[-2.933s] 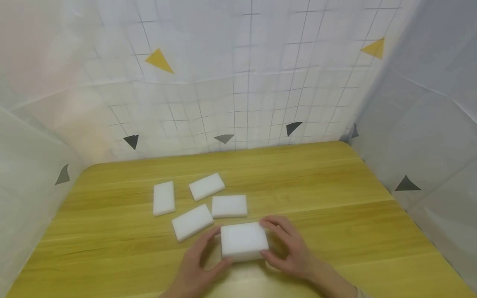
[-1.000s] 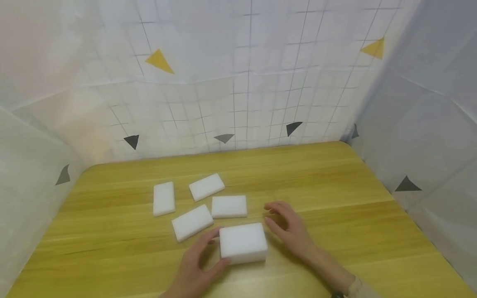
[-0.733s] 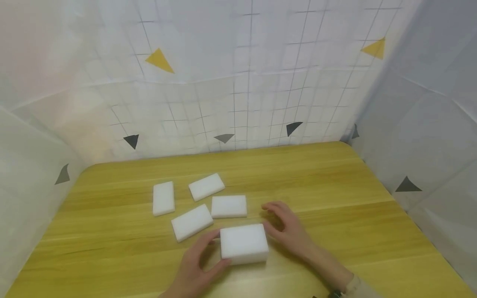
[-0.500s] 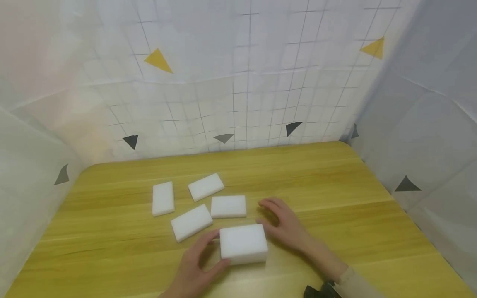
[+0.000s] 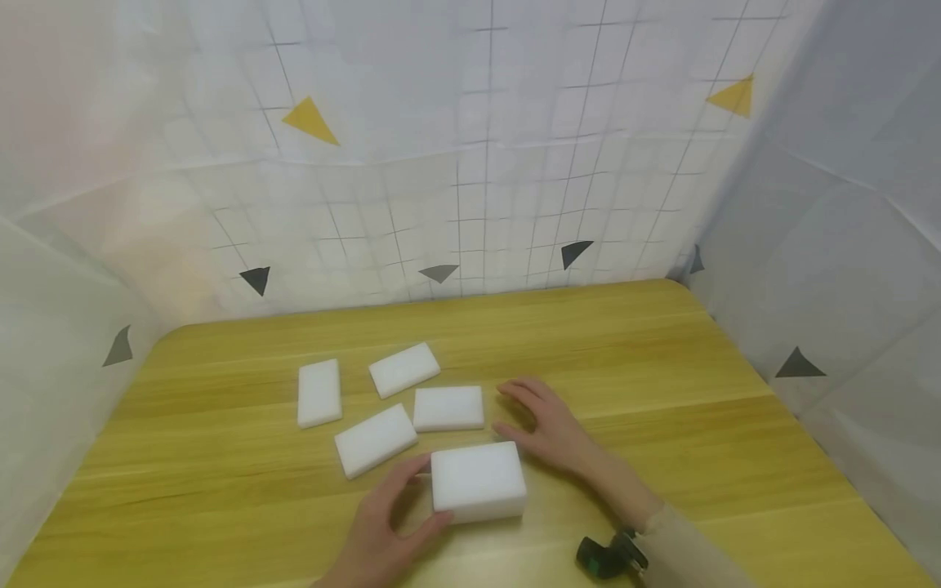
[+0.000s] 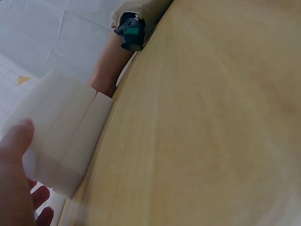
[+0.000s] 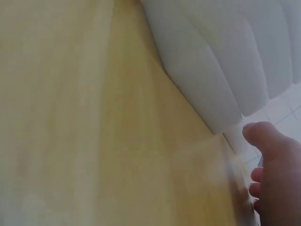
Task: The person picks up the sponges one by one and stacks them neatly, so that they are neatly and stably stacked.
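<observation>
A stack of white melamine sponge blocks [image 5: 478,482] stands near the table's front, its layers showing in the left wrist view. My left hand [image 5: 378,523] holds it by the left end, thumb on the near face and fingers at the back corner. My right hand [image 5: 547,425] is spread loosely with nothing in it, behind and right of the stack. Its fingertips are just short of a single flat white sponge [image 5: 448,408] lying behind the stack. In the right wrist view the right thumb [image 7: 261,136] shows beside the layered stack [image 7: 225,61].
More flat white sponges lie to the left: a slanted one [image 5: 376,441], one farther back [image 5: 404,370] and an upright-turned one [image 5: 319,393]. A dark wrist device [image 5: 606,557] hangs at the right sleeve. White sheeting [image 5: 470,204] walls the wooden table [image 5: 662,367].
My right hand has let go of the stack's right end and moved back and left toward the nearest flat sponge. The left hand stays on the stack.
</observation>
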The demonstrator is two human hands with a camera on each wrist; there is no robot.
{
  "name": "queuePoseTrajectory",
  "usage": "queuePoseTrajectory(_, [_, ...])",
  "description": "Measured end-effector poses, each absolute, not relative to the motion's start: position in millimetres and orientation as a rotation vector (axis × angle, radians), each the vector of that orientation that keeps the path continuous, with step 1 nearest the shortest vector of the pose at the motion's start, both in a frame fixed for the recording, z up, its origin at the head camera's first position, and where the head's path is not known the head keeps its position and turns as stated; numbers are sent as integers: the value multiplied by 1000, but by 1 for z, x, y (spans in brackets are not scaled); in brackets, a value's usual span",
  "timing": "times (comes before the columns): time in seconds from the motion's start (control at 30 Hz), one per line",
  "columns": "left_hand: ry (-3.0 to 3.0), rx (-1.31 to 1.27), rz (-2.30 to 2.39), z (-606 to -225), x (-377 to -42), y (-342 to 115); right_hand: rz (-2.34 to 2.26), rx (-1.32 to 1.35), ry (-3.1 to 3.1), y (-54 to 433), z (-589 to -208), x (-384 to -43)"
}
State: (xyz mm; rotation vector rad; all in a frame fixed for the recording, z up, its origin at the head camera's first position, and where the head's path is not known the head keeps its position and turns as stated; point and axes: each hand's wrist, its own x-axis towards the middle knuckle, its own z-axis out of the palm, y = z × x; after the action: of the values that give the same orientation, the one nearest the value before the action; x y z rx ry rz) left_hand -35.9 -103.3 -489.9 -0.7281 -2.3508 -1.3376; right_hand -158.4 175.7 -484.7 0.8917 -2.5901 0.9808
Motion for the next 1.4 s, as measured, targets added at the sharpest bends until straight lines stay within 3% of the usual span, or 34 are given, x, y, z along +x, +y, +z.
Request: queuePoseTrajectory(1.4, [-2318,-768,-1323,-489,-36,-103,988,985,-2743,154,-479,-174])
